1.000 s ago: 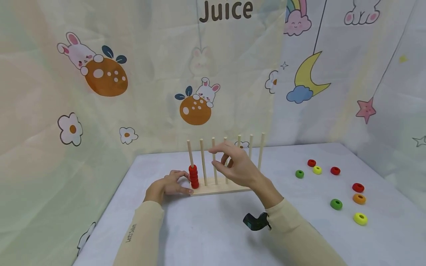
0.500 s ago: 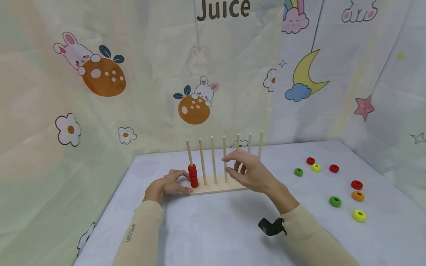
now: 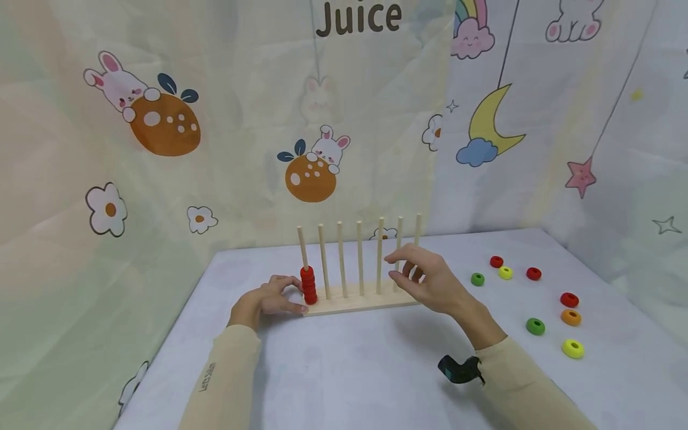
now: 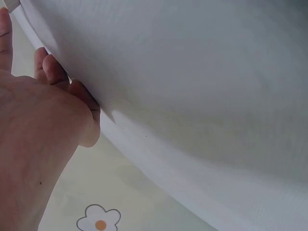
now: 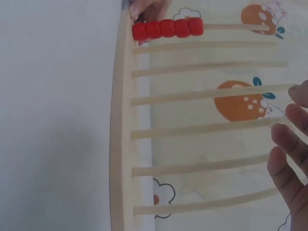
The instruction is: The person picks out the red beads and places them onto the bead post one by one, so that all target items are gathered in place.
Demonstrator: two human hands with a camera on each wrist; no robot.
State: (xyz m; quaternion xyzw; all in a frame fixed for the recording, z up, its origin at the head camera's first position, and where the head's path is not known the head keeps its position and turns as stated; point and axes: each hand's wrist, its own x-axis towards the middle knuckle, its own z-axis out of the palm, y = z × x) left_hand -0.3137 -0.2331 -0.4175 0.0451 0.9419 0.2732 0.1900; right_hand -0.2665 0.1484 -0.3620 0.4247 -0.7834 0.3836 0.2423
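A wooden bead rack (image 3: 349,306) with a row of upright pegs stands at the back of the table. Several red beads (image 3: 309,285) are stacked on its leftmost peg; the other pegs are bare. My left hand (image 3: 263,303) holds the left end of the base between thumb and fingers; in the left wrist view that hand (image 4: 43,110) shows mostly its palm side. My right hand (image 3: 430,279) is in front of the right-hand pegs, its fingers loosely bent and apart, holding nothing. The right wrist view shows its fingertips (image 5: 278,161) near the peg tops.
Loose beads lie at the right of the table: red (image 3: 570,300), orange (image 3: 571,317), yellow (image 3: 573,349) and green (image 3: 535,326) nearer, others further back, including a green bead (image 3: 478,279). A printed cloth (image 3: 242,119) hangs behind the table (image 3: 344,370).
My right hand has moved rightward along the row of pegs, from the middle ones to the right-hand ones. The left hand stays on the rack's left end, and the red stack is unchanged.
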